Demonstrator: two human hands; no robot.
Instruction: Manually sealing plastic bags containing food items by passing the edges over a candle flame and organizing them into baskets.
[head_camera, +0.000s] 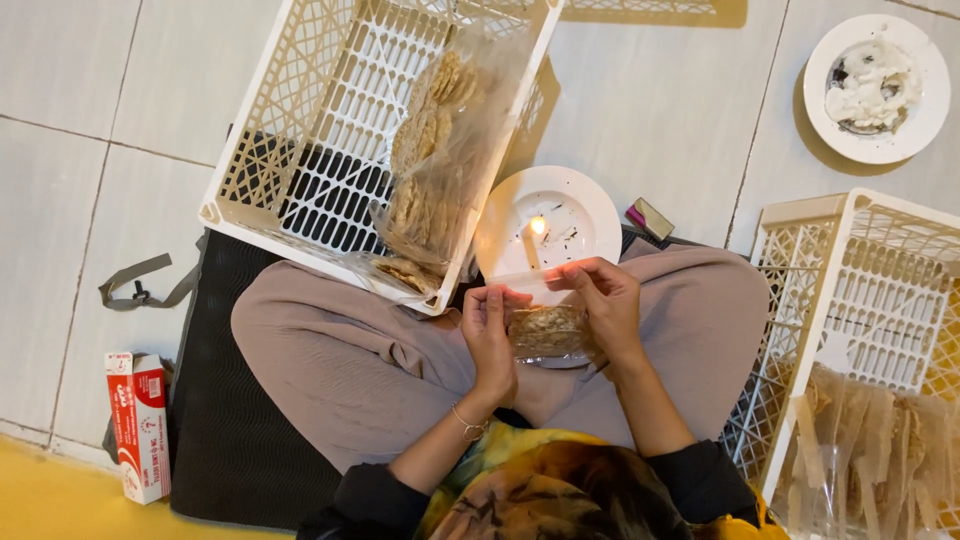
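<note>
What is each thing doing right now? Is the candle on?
Candle: lit, upright on a white plate.
Cracker bag: held by left hand and right hand.
Left crate: tilted, holds bagged crackers.
Right crate: holds clear bags.
Far plate: covered in white residue.

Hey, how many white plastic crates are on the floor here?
2. One crate lies at upper left by the person's knee, holding bagged crackers. The other crate stands at the right edge with clear bags; it is cut off, so more may be hidden beyond.
</note>
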